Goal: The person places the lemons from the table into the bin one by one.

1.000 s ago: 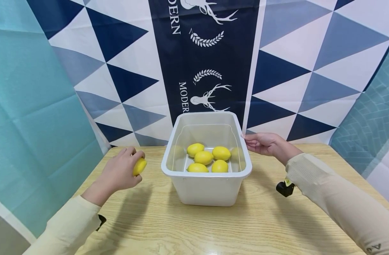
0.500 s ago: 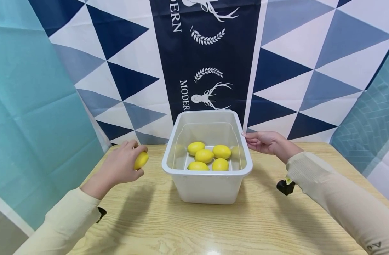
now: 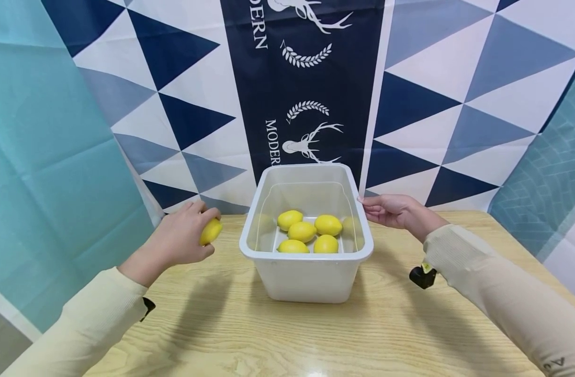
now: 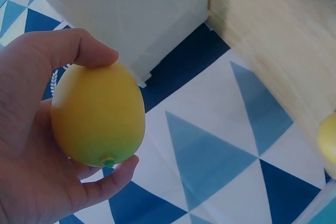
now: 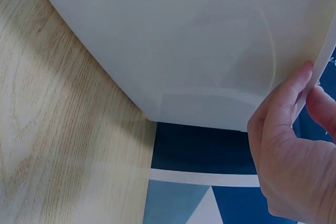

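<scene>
**Lemon lifted closer to the bin**

Since the earlier frames the left hand point(image 3: 176, 242) has risen and drifted toward the table's far edge and the bin, carrying its fruit with it; the right hand has not shifted. The left hand's fingers and thumb wrap round a smooth yellow lemon point(image 3: 210, 231), seen close in the left wrist view point(image 4: 98, 114) with its stem end pointing down. It hangs above the pale wooden tabletop point(image 3: 315, 335), left of the white translucent plastic bin point(image 3: 306, 272) and just short of the bin's left rim.

The right hand point(image 3: 395, 212) pinches the bin's right rim near its far corner, thumb and fingers point(image 5: 281, 114) closed on the thin wall, steadying it. Five more yellow lemons point(image 3: 302, 231) lie clustered on the bin floor.

The step in hand looks like carrying the fruit to the bin. The next move would call for lifting it over the left rim, then loosening the fingers low enough that it settles among the others without bouncing.

A small black object point(image 3: 421, 277) hangs below the right sleeve, above the tabletop.
</scene>
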